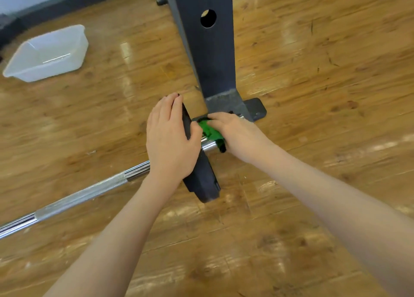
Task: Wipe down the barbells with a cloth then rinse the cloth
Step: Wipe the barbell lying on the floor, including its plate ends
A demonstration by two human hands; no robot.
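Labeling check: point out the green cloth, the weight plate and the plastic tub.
green cloth (208,129), head view, on the bunched fabric over the sleeve.
weight plate (205,180), head view, on its lower black face.
plastic tub (22,73), head view, on its near rim.

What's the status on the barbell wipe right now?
Left hand steadies the black weight plate. Right hand presses the green cloth on the barbell sleeve. Rack post stands close behind. Basin off left.
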